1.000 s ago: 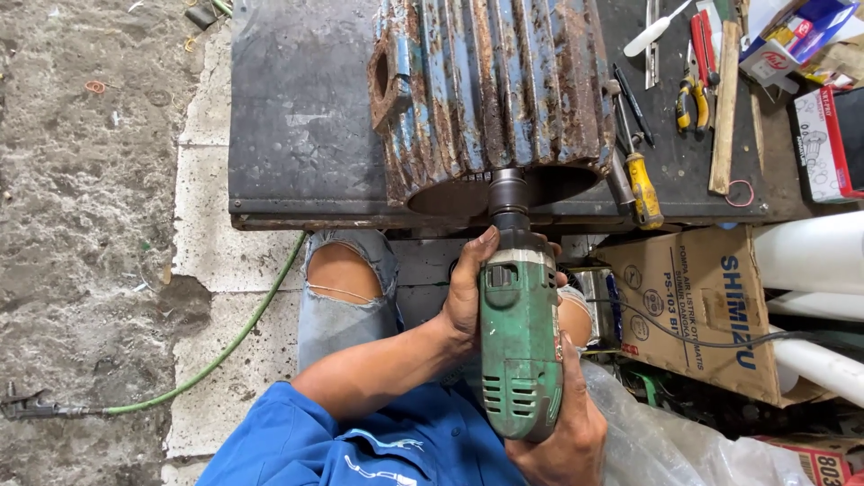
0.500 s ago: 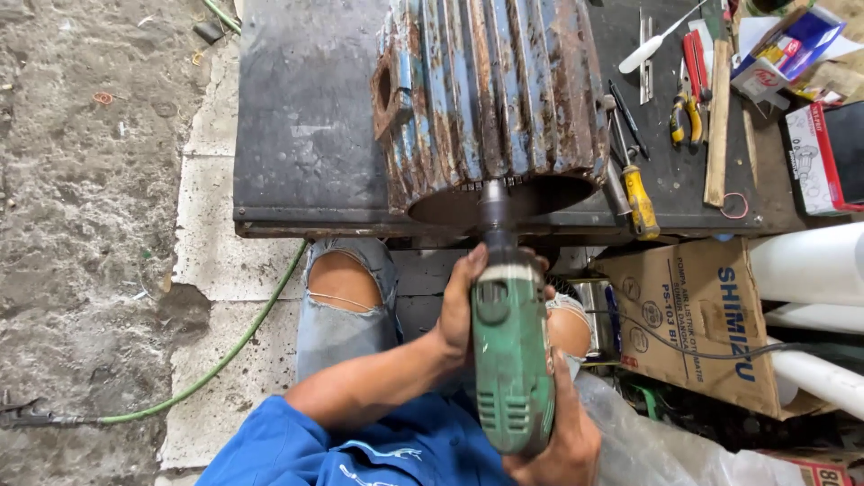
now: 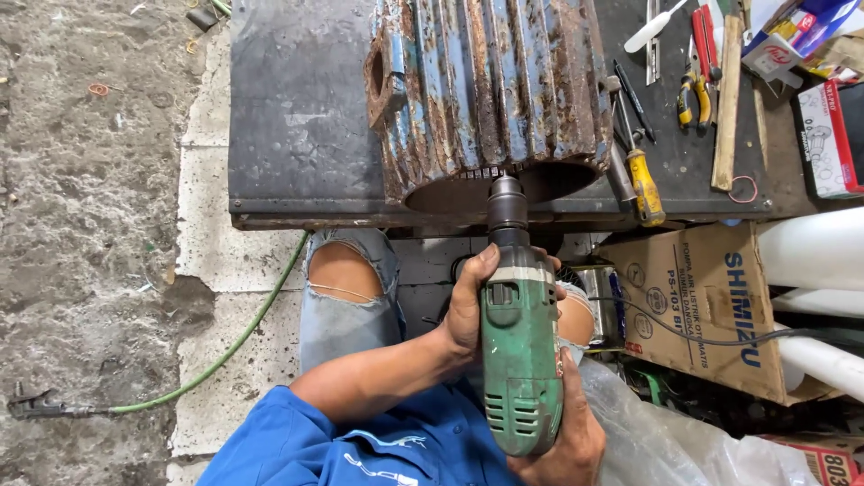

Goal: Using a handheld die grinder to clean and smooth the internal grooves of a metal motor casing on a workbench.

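Head view: left hand [image 3: 470, 310] wraps the green drill [image 3: 520, 351] body, right hand [image 3: 562, 441] grips its rear, chuck at the rusty motor housing [image 3: 490, 90] open rim on the bench [image 3: 297, 117], screwdriver [image 3: 641, 171] just right of housing; drilling step apparently underway, next move needs steady axial pressure.

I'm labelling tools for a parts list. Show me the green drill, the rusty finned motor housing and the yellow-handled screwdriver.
green drill [image 3: 520, 360], head view, on its green body.
rusty finned motor housing [image 3: 495, 81], head view, on its ribbed side.
yellow-handled screwdriver [image 3: 645, 184], head view, on its yellow handle.
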